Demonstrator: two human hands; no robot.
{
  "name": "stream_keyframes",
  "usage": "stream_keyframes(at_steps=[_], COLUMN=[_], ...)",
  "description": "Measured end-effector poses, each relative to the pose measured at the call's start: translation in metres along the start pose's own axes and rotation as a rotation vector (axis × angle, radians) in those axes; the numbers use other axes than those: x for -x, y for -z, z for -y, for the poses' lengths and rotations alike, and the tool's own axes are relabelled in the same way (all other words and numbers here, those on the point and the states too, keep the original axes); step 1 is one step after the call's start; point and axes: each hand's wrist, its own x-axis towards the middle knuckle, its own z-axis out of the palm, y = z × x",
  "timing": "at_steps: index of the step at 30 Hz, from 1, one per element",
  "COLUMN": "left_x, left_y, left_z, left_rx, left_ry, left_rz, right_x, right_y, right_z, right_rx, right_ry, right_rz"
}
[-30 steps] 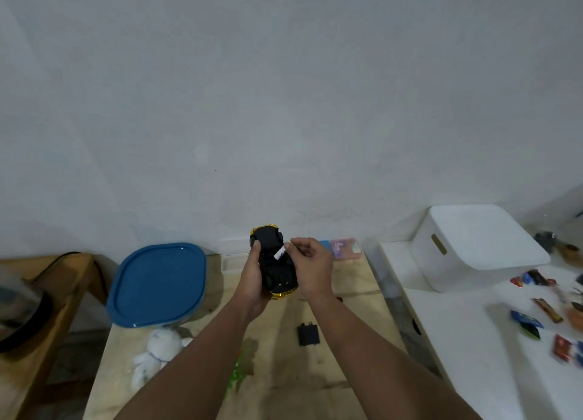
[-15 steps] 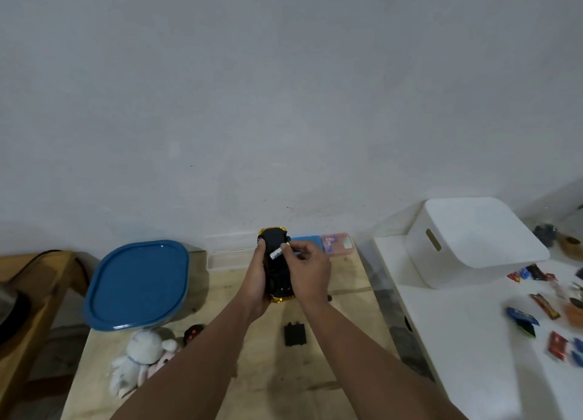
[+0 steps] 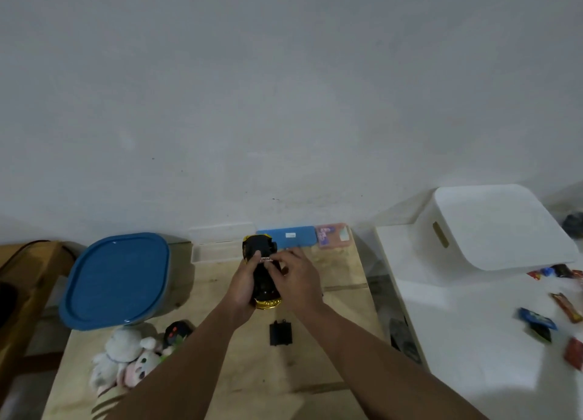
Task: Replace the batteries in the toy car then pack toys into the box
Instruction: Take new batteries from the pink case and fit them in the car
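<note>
Toy car [image 3: 261,273], black with a yellow rim, is held belly-up above the wooden counter [image 3: 315,366], the left hand [image 3: 241,285] wrapped around its body from the side. The right hand [image 3: 293,276] pinches a small white battery [image 3: 266,259] against the underside; a second ago that battery was tilted up off the chassis between the fingertips, and now it lies lower and flatter, pressed toward the compartment, so the battery swap looks mid-way, with seating probably nearly done. The small black cover [image 3: 280,333] lies on the counter just below the hands, apart from the car, so closing up remains. For packing, the blue-lidded tub [image 3: 116,277] at the left stands shut, its contents hidden; a plush toy [image 3: 126,361] and a dark controller-like item [image 3: 177,332] lie beside it on the counter, not yet packed. A white bin [image 3: 492,227] sits overturned on the neighbouring white surface, with scattered wrappers [image 3: 564,306] near it.
</note>
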Motion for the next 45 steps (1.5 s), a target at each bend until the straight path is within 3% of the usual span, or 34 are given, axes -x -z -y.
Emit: stream_keyframes(at_steps=[4,12,18,28,35,42,45], left_x=[-0.008,-0.019,-0.014,-0.003,0.005,0.011,0.014], left_y=[-0.007,-0.007,-0.013,-0.010,0.001,0.007,0.010], left_z=[-0.003,-0.009,-0.015,-0.009,-0.007,-0.010,-0.009], left_rx=[0.016,-0.097,-0.269,-0.272,-0.299,-0.208,-0.170], left_ry=[0.003,0.018,-0.001,0.007,-0.021,-0.068,-0.076], left_rz=[0.015,-0.085,0.028,-0.010,-0.012,0.012,0.016], right_x=[-0.014,-0.037,-0.039,-0.036,-0.028,-0.028,-0.030], right_y=[0.006,0.019,0.022,0.027,0.021,0.028,0.037], right_z=[-0.009,-0.018,-0.017,-0.011,-0.003,0.011,0.014], right_rx=[-0.049,0.083,0.176,0.279,0.140,-0.246,-0.206], right_ry=[0.027,0.198,0.390,0.524,0.459,0.255,0.160], right_rz=[0.017,0.159,0.213,0.250,0.220,-0.016,0.103])
